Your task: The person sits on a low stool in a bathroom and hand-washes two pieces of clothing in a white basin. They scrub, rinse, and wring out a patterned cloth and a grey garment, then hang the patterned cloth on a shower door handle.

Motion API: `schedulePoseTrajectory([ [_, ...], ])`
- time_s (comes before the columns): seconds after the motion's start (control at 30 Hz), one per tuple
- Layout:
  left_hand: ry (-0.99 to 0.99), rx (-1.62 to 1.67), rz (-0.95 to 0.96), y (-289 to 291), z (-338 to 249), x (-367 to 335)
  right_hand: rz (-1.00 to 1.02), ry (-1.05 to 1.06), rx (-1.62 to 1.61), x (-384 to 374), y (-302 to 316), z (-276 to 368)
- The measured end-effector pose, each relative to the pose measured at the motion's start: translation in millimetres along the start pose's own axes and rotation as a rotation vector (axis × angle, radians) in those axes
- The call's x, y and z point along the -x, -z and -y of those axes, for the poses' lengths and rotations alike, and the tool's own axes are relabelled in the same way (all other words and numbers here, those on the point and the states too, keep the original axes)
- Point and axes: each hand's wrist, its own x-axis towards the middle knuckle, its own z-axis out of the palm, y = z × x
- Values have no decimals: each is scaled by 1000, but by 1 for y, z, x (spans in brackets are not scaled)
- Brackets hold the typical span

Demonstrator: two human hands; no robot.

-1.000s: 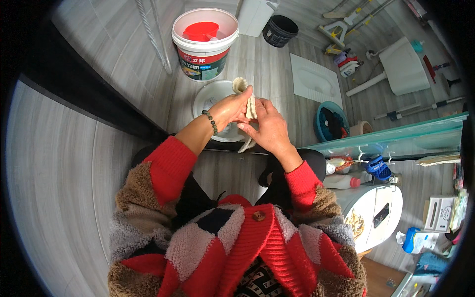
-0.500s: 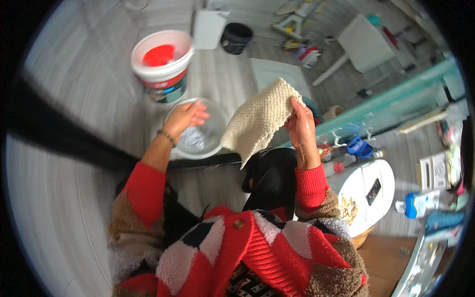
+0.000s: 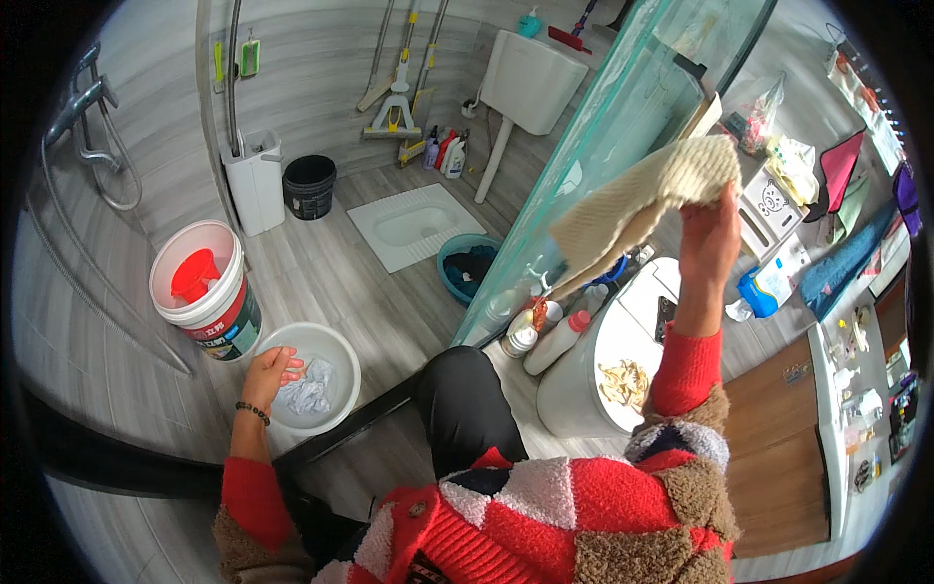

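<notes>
My right hand [image 3: 710,234] is raised at the right, shut on one end of a cream knitted cloth [image 3: 637,200]. The cloth hangs out to the left of the hand, passing in front of a glass panel [image 3: 550,200]. Over the left rim of a white basin [image 3: 347,375] is my left hand [image 3: 270,378], open, its fingers reaching over the inside and holding nothing. A crumpled pale cloth [image 3: 309,389] lies in the basin. A dark beaded bracelet circles my left wrist.
A white bucket [image 3: 233,292] with a red scoop [image 3: 196,275] stands behind the basin. Farther back are a black bin [image 3: 309,187], a squat toilet [image 3: 413,227] and a teal tub [image 3: 449,282]. Bottles [image 3: 557,343] and a white rounded container [image 3: 569,394] carrying a phone [image 3: 665,317] stand at right.
My right hand has carried the cream cloth up and to the right, away from the basin. My left hand stays at the basin. The whole view has shifted toward the right.
</notes>
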Motion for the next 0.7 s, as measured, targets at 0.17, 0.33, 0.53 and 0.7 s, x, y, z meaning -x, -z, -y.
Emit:
schedulePoseTrajectory([
  [0.17, 27, -38, -4, 0, 6, -12, -156, 168, 221, -91, 30, 22],
  [0.33, 18, -57, 24, -1, 10, -18, -140, 330, 331, -193, 41, 41],
  [0.53, 14, -114, 27, 2, 24, -23, 187, 160, 699, -259, 48, 20],
  [0.7, -34, -162, 50, 9, 35, -26, 96, 341, 1117, -279, 53, -3],
])
